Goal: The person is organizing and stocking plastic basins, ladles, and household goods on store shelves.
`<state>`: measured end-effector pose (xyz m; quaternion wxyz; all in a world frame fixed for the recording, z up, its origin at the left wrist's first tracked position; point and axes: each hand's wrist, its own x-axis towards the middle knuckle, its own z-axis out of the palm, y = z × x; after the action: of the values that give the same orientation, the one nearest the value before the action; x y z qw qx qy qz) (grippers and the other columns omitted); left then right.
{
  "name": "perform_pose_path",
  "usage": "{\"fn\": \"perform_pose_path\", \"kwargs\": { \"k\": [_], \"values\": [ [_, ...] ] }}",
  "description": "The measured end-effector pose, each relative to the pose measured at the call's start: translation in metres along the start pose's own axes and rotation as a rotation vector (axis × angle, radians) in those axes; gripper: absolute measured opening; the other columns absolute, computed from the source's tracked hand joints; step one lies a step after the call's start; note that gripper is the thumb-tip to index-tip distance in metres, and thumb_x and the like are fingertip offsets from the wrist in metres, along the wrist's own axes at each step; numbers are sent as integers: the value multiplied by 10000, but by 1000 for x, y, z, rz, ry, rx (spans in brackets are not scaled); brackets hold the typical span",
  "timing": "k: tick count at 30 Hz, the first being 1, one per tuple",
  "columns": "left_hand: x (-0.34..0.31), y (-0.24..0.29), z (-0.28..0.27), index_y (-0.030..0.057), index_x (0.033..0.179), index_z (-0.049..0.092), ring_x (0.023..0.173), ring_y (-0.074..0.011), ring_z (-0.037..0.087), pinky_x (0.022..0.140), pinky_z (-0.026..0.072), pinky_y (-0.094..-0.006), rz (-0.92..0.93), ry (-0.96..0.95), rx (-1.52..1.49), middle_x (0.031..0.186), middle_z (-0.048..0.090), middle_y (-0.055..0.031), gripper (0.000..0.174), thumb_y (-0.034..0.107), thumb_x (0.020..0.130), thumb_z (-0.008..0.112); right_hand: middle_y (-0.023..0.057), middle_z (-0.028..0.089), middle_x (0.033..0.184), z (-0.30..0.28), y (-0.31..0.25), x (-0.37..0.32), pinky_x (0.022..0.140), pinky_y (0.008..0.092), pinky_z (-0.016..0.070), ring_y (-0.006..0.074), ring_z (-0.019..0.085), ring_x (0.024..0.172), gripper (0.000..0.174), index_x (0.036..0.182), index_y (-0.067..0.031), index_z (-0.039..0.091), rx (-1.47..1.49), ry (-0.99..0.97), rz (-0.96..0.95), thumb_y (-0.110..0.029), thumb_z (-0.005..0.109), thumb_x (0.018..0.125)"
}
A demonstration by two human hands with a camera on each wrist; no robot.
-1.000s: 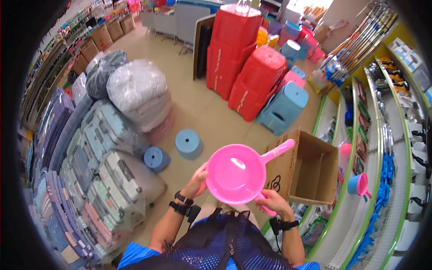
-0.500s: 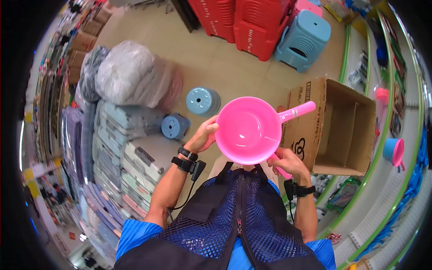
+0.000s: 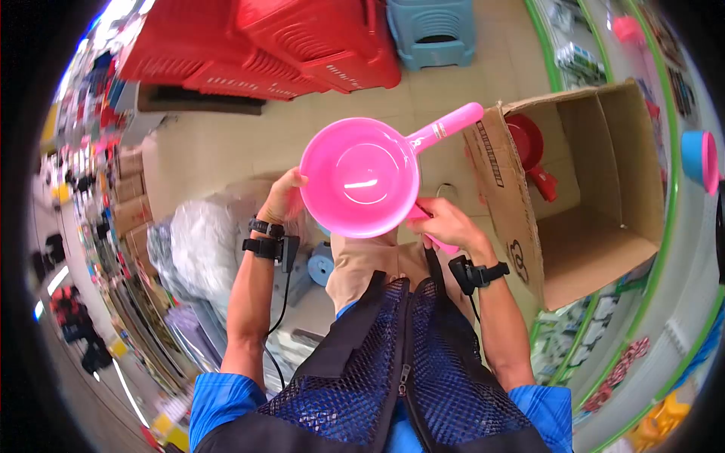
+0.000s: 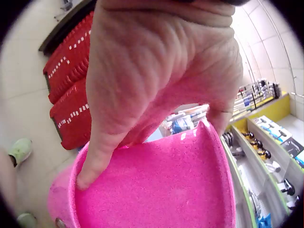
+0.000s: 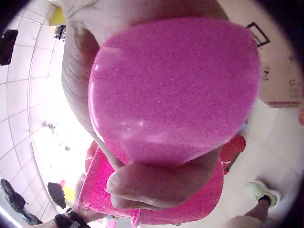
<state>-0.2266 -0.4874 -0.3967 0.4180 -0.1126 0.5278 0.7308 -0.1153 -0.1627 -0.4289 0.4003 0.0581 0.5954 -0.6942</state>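
Note:
A pink water dipper (image 3: 361, 177) is held in front of the body, its bowl facing up and its handle pointing up and right in the head view. The left hand (image 3: 283, 198) grips the bowl's left rim. In the left wrist view, the thumb (image 4: 97, 164) reaches over the rim into the pink bowl (image 4: 156, 185). A second pink handle (image 3: 444, 244) shows below the bowl, with the right hand (image 3: 451, 225) gripping it. The right wrist view shows this handle's broad end (image 5: 175, 85) close up, fingers (image 5: 156, 185) curled round it; the second bowl is mostly hidden underneath.
An open cardboard box (image 3: 596, 264) stands to the right, with a red dipper (image 3: 526, 142) visible in its opening. Shelves (image 3: 657, 249) line the right side, holding a blue-and-pink dipper (image 3: 693, 160). Red stools (image 3: 325, 45), a blue stool (image 3: 432, 34) and plastic-wrapped bundles (image 3: 204, 234) stand around.
The head view has tilted down and turned, so the box looks nearer and the red dipper has come into sight. Both hands keep their hold on the pink dippers.

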Motion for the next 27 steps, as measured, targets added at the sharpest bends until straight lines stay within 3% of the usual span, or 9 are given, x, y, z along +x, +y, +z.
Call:
{"fn": "perform_pose_path", "kwargs": {
  "k": [5, 8, 10, 13, 15, 19, 21, 22, 27],
  "values": [
    [132, 17, -75, -48, 1023, 638, 747, -150, 611, 723, 516, -286, -158, 95, 497, 826, 630, -31, 311, 160, 824, 521, 85, 607, 664, -19, 18, 82, 451, 313, 463, 152, 585, 488, 235, 1023, 33, 607, 61, 225, 28, -118, 630, 845],
    [221, 13, -110, -52, 979, 660, 691, -117, 598, 668, 496, -255, -100, 61, 685, 753, 626, -8, 267, 133, 839, 529, 82, 606, 666, -32, 26, 134, 445, 312, 451, 142, 563, 476, 280, 1094, 10, 606, 129, 327, 103, -121, 628, 847],
    [267, 9, -116, -54, 996, 662, 716, -110, 601, 670, 492, -256, -56, -30, 763, 779, 642, -17, 268, 131, 842, 545, 26, 575, 713, -39, 37, 163, 446, 273, 435, 94, 530, 496, 426, 1281, 3, 561, 166, 371, 143, -100, 607, 870],
    [323, 0, -155, -41, 1090, 652, 814, -111, 604, 712, 491, -278, -142, -139, 893, 928, 686, -51, 300, 157, 871, 600, 53, 573, 658, -43, 75, 224, 455, 293, 435, 121, 525, 487, 416, 1270, -1, 561, 249, 425, 143, -96, 610, 868],
    [355, -15, -170, -32, 1087, 666, 850, -125, 613, 749, 497, -300, 60, -157, 862, 919, 689, -48, 288, 137, 861, 605, 51, 586, 704, -43, 102, 262, 471, 285, 440, 112, 533, 515, 436, 1302, 4, 539, 283, 425, 159, -81, 601, 879],
    [425, -36, -206, -26, 1108, 665, 877, -128, 621, 784, 501, -308, -97, -302, 1207, 940, 691, -48, 301, 147, 864, 633, 46, 601, 788, -55, 148, 309, 480, 280, 440, 103, 542, 541, 394, 1253, 24, 555, 385, 446, 147, -76, 608, 876],
    [447, -60, -194, -7, 1102, 677, 859, -109, 625, 776, 504, -285, 253, -288, 1033, 946, 698, -35, 299, 179, 869, 659, 38, 587, 768, -65, 167, 319, 486, 275, 437, 105, 541, 537, 305, 1152, 33, 575, 345, 471, 162, -75, 617, 869],
    [451, -43, -185, -22, 1117, 682, 907, -153, 611, 863, 482, -318, -53, -392, 1227, 959, 702, -69, 398, 240, 819, 707, 40, 584, 738, -67, 175, 323, 483, 270, 433, 107, 551, 536, 218, 1059, 19, 577, 344, 501, 175, -83, 623, 872],
    [484, -61, -179, -27, 1112, 681, 877, -148, 607, 822, 489, -317, -109, -531, 1314, 949, 699, -61, 377, 214, 822, 702, 43, 600, 714, -67, 220, 345, 472, 267, 432, 107, 563, 534, 187, 1042, 5, 581, 438, 526, 156, -85, 623, 883]
  ]
}}
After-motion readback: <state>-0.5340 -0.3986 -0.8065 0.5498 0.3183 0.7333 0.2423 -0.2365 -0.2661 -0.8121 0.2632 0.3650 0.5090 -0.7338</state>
